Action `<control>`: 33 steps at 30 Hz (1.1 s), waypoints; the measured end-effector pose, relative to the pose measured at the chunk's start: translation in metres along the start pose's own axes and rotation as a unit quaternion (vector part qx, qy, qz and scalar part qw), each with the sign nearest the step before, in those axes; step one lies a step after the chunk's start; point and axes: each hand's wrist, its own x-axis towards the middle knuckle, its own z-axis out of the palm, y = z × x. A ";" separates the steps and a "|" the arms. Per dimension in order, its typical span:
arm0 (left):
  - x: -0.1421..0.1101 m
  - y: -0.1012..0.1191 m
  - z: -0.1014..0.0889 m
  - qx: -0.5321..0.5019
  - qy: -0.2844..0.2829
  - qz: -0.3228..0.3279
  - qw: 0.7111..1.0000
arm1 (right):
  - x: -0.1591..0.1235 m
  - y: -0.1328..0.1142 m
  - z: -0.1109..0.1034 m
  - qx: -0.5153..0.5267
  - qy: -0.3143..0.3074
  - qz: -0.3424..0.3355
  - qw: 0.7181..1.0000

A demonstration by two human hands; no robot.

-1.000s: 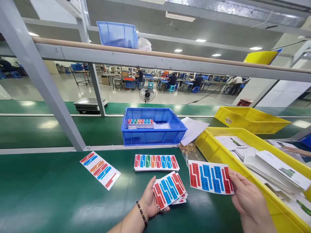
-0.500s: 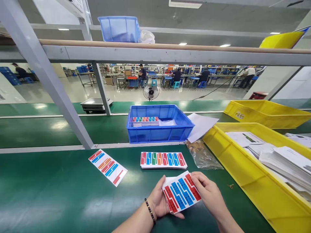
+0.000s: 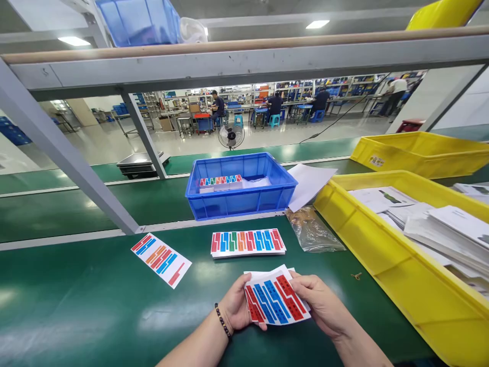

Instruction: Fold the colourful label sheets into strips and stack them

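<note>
Between my two hands is a small stack of white sticker sheets [image 3: 272,300] printed with slanted red and blue labels. My left hand [image 3: 237,304] grips the stack's left side, with a beaded bracelet on that wrist. My right hand [image 3: 319,300] pinches the upper right edge, thumb on top; its other fingers are partly hidden behind the sheets. Just beyond lies a neat pile of sticker sheets [image 3: 248,242] with red, blue, green and orange labels. Off to the left, a single sticker sheet [image 3: 161,260] rests at an angle, some of its labels gone.
A blue bin [image 3: 240,199] holding more sheets stands behind the pile. Beside it are a white paper [image 3: 311,184] and a clear plastic bag [image 3: 315,232]. Yellow bins [image 3: 382,260] line the right side, the nearer one full of papers. A metal post [image 3: 76,142] slants down at left.
The sheets in my hands have shifted, with a white edge now showing behind the top one. My right hand has moved slightly lower along the edge. The camera view has tilted down and turned slightly.
</note>
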 end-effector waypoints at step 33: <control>-0.002 0.009 0.008 -0.070 0.072 0.117 0.988 | 0.036 -0.010 -0.047 -0.068 0.195 0.027 0.978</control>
